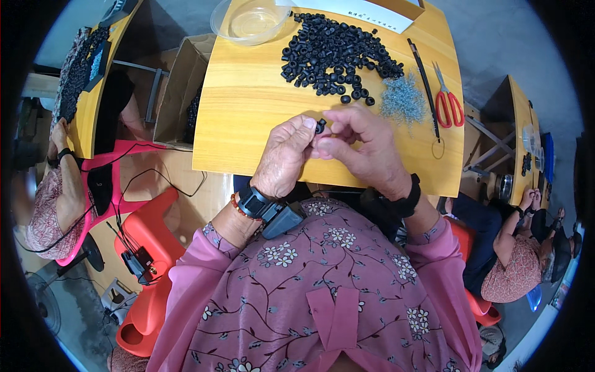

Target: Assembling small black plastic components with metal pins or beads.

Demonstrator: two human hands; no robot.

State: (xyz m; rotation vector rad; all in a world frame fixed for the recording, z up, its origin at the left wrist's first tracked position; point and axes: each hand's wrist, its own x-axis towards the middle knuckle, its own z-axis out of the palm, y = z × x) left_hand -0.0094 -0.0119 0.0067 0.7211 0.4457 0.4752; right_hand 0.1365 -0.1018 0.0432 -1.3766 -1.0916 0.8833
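Small black rubber ring (320, 126) is being pinched between left hand (286, 155) and right hand (359, 146), raised just above the wooden table (248, 99) for close fingertip work. Ring pile (334, 53), wire clips (403, 102), red scissors (447, 99) are lying within reach.
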